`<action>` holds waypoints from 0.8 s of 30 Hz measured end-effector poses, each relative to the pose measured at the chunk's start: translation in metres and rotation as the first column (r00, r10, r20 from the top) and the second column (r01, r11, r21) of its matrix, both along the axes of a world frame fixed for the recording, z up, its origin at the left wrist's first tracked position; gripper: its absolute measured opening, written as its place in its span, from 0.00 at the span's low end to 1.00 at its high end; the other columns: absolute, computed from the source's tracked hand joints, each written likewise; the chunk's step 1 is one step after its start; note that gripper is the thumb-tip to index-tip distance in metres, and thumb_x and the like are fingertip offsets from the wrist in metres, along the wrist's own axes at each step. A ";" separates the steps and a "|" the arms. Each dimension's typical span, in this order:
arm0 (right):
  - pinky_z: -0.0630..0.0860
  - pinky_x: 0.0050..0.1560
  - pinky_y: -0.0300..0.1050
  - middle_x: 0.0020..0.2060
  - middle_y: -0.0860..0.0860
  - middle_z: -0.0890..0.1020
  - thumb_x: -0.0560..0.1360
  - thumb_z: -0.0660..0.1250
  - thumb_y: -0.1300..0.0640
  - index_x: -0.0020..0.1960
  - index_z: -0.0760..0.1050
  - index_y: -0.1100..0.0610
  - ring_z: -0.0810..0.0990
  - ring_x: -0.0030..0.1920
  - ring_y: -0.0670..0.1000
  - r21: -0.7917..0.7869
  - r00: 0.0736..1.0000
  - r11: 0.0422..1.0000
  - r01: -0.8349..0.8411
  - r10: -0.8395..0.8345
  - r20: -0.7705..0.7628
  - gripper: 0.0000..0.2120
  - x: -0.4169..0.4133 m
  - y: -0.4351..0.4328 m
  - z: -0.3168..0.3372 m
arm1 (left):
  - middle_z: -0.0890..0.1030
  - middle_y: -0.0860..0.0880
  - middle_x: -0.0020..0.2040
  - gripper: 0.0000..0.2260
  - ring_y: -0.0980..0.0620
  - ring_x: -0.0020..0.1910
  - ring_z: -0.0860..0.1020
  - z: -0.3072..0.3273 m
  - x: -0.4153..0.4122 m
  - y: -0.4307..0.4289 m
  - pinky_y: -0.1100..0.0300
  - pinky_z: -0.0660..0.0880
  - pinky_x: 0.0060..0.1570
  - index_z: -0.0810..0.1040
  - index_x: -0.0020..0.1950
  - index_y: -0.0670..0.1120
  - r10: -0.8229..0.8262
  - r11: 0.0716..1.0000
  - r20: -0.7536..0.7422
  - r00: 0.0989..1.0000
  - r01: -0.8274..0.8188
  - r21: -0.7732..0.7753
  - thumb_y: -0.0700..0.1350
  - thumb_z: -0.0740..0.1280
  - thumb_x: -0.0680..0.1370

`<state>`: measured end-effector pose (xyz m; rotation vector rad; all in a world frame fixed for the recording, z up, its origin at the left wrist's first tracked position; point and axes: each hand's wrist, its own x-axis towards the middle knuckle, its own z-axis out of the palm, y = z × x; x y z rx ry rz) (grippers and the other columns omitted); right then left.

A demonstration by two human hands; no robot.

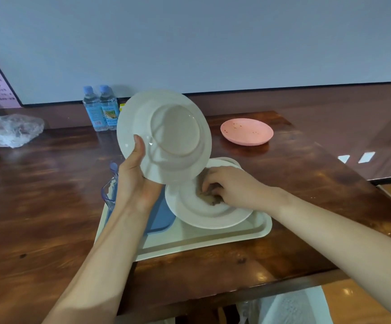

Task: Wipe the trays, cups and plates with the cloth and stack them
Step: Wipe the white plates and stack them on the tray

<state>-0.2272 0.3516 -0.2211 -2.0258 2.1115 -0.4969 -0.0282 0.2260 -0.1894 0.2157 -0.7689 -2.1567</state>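
While the left hand (136, 181) holds a white plate (166, 134) tilted up in the air, underside to the camera (thumb pressed on its rim, other fingers hidden behind), the right hand (232, 185) has its fingers curled down, bunching the cloth (209, 197) on a second plate (197, 213). That one sits on the cream tray (213, 237), overlapping a blue tray (159, 218). A speckled pink plate (247, 131) lies further back on the table (49, 206).

My left hand (136, 181), right hand (232, 183), forearms (110, 249) bare; whitish textured garment (292, 307) over my lap.
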 end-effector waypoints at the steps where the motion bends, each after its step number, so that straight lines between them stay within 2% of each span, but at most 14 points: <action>1: 0.75 0.50 0.40 0.50 0.41 0.82 0.74 0.67 0.69 0.47 0.83 0.48 0.79 0.49 0.40 0.045 1.000 0.999 0.009 -0.008 -0.023 0.17 -0.006 0.007 0.004 | 0.84 0.43 0.68 0.17 0.42 0.69 0.82 0.001 0.000 0.001 0.36 0.74 0.72 0.79 0.72 0.46 0.001 1.000 -0.001 1.000 -0.001 0.010 0.52 0.62 0.87; 3: 0.74 0.47 0.37 0.47 0.40 0.82 0.72 0.64 0.70 0.43 0.82 0.46 0.79 0.47 0.39 0.140 0.999 0.990 0.000 0.006 -0.047 0.19 -0.014 0.019 0.012 | 0.85 0.43 0.66 0.17 0.43 0.66 0.84 0.002 -0.001 0.002 0.37 0.77 0.69 0.83 0.68 0.45 -0.006 0.999 -0.008 1.000 0.006 0.043 0.52 0.62 0.87; 7: 0.75 0.53 0.36 0.49 0.39 0.81 0.73 0.63 0.71 0.44 0.84 0.45 0.79 0.51 0.40 0.214 0.996 0.973 -0.084 0.086 -0.002 0.21 -0.005 0.021 0.013 | 0.86 0.44 0.63 0.19 0.43 0.62 0.86 0.001 -0.004 0.007 0.39 0.82 0.62 0.90 0.59 0.46 -0.046 0.998 -0.032 0.998 0.047 0.045 0.53 0.60 0.88; 10: 0.77 0.56 0.39 0.50 0.39 0.83 0.73 0.64 0.72 0.46 0.84 0.44 0.81 0.51 0.42 0.138 0.991 0.984 -0.110 0.099 0.088 0.23 0.007 0.005 0.004 | 0.86 0.43 0.65 0.22 0.42 0.64 0.84 -0.002 -0.006 0.012 0.40 0.81 0.64 0.89 0.60 0.47 -0.093 0.996 -0.044 0.995 0.093 0.009 0.54 0.57 0.88; 13: 0.81 0.52 0.38 0.49 0.40 0.85 0.72 0.62 0.76 0.47 0.85 0.48 0.83 0.47 0.41 0.056 0.986 0.998 -0.033 0.023 0.166 0.25 0.007 -0.010 -0.004 | 0.85 0.44 0.66 0.22 0.43 0.66 0.83 -0.002 -0.005 0.011 0.40 0.78 0.68 0.88 0.62 0.47 -0.108 0.994 -0.049 0.993 0.107 -0.029 0.54 0.56 0.89; 16: 0.78 0.47 0.32 0.48 0.41 0.83 0.67 0.63 0.76 0.45 0.83 0.51 0.82 0.48 0.42 -0.070 0.999 0.997 -0.013 0.015 0.040 0.23 -0.006 -0.008 -0.002 | 0.86 0.44 0.64 0.22 0.43 0.64 0.85 0.002 -0.003 0.010 0.39 0.80 0.66 0.89 0.61 0.47 -0.097 0.995 -0.054 0.994 0.098 0.003 0.54 0.56 0.89; 19: 0.77 0.47 0.39 0.48 0.41 0.81 0.69 0.64 0.72 0.45 0.82 0.50 0.80 0.49 0.43 0.046 0.999 0.999 0.008 -0.007 -0.036 0.19 -0.020 0.003 0.008 | 0.86 0.44 0.65 0.23 0.42 0.64 0.84 0.002 -0.001 0.008 0.37 0.79 0.65 0.88 0.63 0.46 -0.085 0.996 -0.071 0.994 0.086 0.004 0.54 0.55 0.89; 21: 0.78 0.50 0.43 0.48 0.41 0.82 0.69 0.64 0.71 0.43 0.82 0.47 0.80 0.49 0.44 0.142 0.999 0.990 0.006 0.001 -0.048 0.19 -0.022 0.011 0.011 | 0.83 0.43 0.69 0.22 0.40 0.69 0.81 0.000 -0.001 0.007 0.35 0.75 0.69 0.82 0.71 0.46 -0.101 0.995 -0.077 0.992 0.101 -0.009 0.54 0.55 0.89; 23: 0.77 0.53 0.41 0.48 0.40 0.82 0.69 0.63 0.72 0.42 0.83 0.46 0.81 0.50 0.43 0.206 1.000 0.978 -0.030 0.029 0.006 0.21 -0.015 0.017 0.010 | 0.82 0.42 0.71 0.21 0.40 0.71 0.80 -0.002 -0.003 0.006 0.35 0.74 0.70 0.77 0.75 0.46 -0.111 0.994 -0.069 0.991 0.110 -0.014 0.54 0.56 0.89; 24: 0.77 0.55 0.40 0.48 0.39 0.82 0.69 0.63 0.72 0.43 0.83 0.46 0.80 0.51 0.42 0.218 0.998 0.975 -0.053 0.047 0.033 0.22 -0.009 0.017 0.008 | 0.82 0.42 0.71 0.21 0.39 0.70 0.80 -0.002 -0.003 0.006 0.35 0.75 0.70 0.79 0.74 0.46 -0.118 0.993 -0.063 0.991 0.118 -0.007 0.55 0.57 0.88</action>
